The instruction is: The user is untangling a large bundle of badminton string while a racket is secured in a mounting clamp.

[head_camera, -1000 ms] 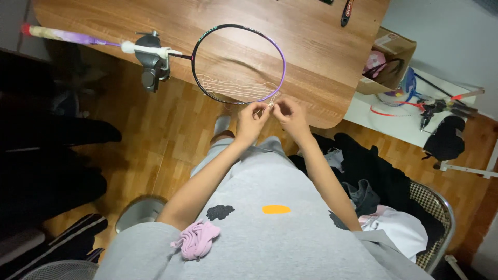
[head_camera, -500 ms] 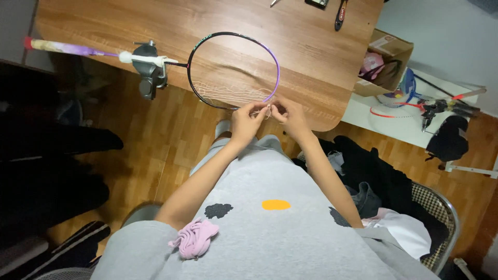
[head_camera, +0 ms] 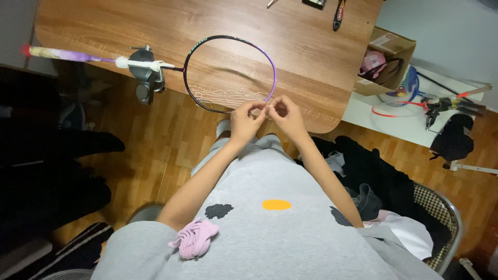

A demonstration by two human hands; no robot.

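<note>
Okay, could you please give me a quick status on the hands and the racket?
Both hands, left and right, pinching string at racket rim. Racket clamped on table. Nothing in the way.

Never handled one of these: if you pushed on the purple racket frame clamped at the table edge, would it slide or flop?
Probably neither. The racket frame is a thin closed hoop, so likely stiff and light. The dark clamp grips its shaft, so it should flex, not slide. The white string lies wavy, so it looks slack and floppy where both hands pinch it.
</note>
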